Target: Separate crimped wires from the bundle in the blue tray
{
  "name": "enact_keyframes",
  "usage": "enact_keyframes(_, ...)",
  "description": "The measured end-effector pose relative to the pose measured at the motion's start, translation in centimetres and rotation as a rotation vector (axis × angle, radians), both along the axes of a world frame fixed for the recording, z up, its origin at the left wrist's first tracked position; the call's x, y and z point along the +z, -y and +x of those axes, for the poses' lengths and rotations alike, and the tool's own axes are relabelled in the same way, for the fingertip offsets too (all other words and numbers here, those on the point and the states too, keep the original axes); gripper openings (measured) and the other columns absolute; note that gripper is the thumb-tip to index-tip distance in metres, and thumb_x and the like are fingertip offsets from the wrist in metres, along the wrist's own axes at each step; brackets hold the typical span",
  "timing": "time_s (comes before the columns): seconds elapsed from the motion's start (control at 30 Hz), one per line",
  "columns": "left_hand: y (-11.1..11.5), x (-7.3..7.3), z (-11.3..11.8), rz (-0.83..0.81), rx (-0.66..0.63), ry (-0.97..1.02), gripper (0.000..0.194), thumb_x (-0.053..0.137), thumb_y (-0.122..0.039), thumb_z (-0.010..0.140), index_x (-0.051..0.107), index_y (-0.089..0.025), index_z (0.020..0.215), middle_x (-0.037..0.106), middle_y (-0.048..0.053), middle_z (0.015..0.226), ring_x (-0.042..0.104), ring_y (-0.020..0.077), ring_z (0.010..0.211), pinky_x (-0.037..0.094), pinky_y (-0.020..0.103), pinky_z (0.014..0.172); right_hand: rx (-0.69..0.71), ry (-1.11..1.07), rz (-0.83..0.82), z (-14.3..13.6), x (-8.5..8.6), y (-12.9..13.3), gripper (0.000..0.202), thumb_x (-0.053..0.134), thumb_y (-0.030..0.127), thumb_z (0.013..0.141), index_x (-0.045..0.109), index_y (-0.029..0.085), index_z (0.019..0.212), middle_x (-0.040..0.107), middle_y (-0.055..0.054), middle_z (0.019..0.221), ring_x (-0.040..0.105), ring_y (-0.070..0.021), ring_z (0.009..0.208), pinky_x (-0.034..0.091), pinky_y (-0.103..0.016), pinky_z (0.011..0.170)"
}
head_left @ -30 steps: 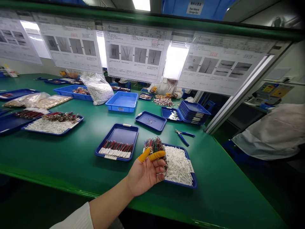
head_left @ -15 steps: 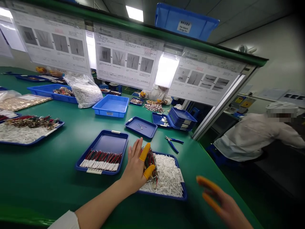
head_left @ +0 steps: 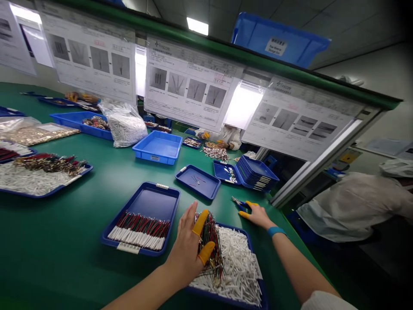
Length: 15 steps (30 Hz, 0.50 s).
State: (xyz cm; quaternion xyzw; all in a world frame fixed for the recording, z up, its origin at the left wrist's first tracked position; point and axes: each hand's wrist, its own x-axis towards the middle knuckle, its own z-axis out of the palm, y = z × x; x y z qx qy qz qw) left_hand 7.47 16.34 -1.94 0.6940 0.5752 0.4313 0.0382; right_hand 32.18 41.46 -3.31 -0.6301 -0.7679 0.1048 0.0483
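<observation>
My left hand [head_left: 189, 247], with yellow covers on thumb and index finger, lies over the left part of a tray of white-sleeved wires [head_left: 238, 267]. Its fingers are apart beside the red, green and black wire ends, and nothing is gripped. Behind that tray, my right hand [head_left: 256, 214] reaches to the blue-handled pliers [head_left: 238, 203]. Its covered thumb and index finger are spread around the handles, not closed. To the left, a blue tray [head_left: 151, 200] holds a neat row of wires [head_left: 140, 230], white ends toward me.
A shallow tray [head_left: 206, 184] with a few loose wires lies ahead, near stacked trays [head_left: 256, 174]. Further left are a light-blue bin [head_left: 158, 148], a bag of white pieces [head_left: 125, 129] and a full wire tray [head_left: 38, 181]. A person [head_left: 355, 206] sits at right.
My right hand has moved forward and left from the table's right edge to the pliers. My left hand stays over the wire tray. The view has shifted slightly.
</observation>
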Motion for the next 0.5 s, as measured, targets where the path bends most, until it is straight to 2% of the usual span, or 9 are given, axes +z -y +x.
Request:
enact_keyframes(0.13,-0.1,0.1,-0.4,-0.008,-0.008,0.047,0.061,0.041,-0.024,0.087,0.010,-0.024,0.139,-0.001,0.014,0.146,0.002,0.0318,0.134,0.019,0.057,0.102,-0.091,-0.158,0.021,0.4,0.5,0.8,0.058,0.057,0.037,0.071,0.053,0.002,0.117,0.048,-0.025,0.112,0.041,-0.0393,0.111,0.029,-0.047,0.095)
enact_keyframes(0.2,-0.1,0.1,-0.5,-0.002,-0.018,0.066,0.059,0.041,-0.027,0.087,0.012,-0.024,0.138,0.002,0.013,0.145,0.003,0.0312,0.134,0.020,0.056,0.103,-0.159,-0.284,0.003,0.6,1.3,1.9,0.057,0.053,0.038,0.072,0.052,0.000,0.115,0.051,-0.026,0.106,0.046,-0.0385,0.105,0.035,-0.048,0.090)
enact_keyframes(0.27,0.0,0.1,-0.5,0.015,-0.022,0.086,0.058,0.041,-0.028,0.087,0.014,-0.023,0.138,0.005,0.013,0.145,0.005,0.0298,0.134,0.020,0.054,0.104,-0.208,-0.445,-0.055,1.0,2.7,3.8,0.058,0.045,0.044,0.075,0.049,0.002,0.115,0.055,-0.023,0.098,0.055,-0.0328,0.092,0.045,-0.043,0.077)
enact_keyframes(0.3,0.0,0.2,-0.5,0.027,-0.024,0.097,0.058,0.042,-0.027,0.087,0.015,-0.023,0.138,0.007,0.013,0.144,0.006,0.0292,0.134,0.020,0.053,0.104,-0.222,-0.536,-0.076,1.3,3.6,5.0,0.059,0.039,0.047,0.078,0.046,0.004,0.117,0.054,-0.022,0.101,0.057,-0.0291,0.088,0.049,-0.039,0.072)
enact_keyframes(0.37,0.0,0.4,-0.6,0.047,-0.031,0.130,0.056,0.042,-0.026,0.086,0.019,-0.021,0.136,0.012,0.013,0.143,0.010,0.0286,0.133,0.021,0.052,0.104,-0.170,-0.696,-0.144,1.8,5.7,8.0,0.061,0.035,0.056,0.079,0.044,0.009,0.117,0.054,-0.017,0.107,0.058,-0.0237,0.089,0.051,-0.032,0.071)
enact_keyframes(0.43,0.2,0.8,-0.6,0.065,-0.051,0.170,0.052,0.044,-0.025,0.085,0.025,-0.020,0.134,0.020,0.014,0.141,0.016,0.0278,0.131,0.023,0.051,0.104,-0.063,-0.889,-0.246,2.2,7.6,11.6,0.065,0.052,0.058,0.070,0.045,0.014,0.118,0.055,-0.013,0.103,0.057,-0.0235,0.085,0.050,-0.033,0.070)
enact_keyframes(0.5,0.4,1.2,-0.5,0.094,-0.090,0.204,0.050,0.046,-0.021,0.083,0.031,-0.018,0.131,0.029,0.014,0.136,0.023,0.0260,0.129,0.026,0.047,0.105,0.030,-0.835,-0.286,2.0,8.9,15.3,0.062,0.069,0.048,0.061,0.053,0.017,0.112,0.056,-0.011,0.099,0.055,-0.0254,0.088,0.048,-0.035,0.075)
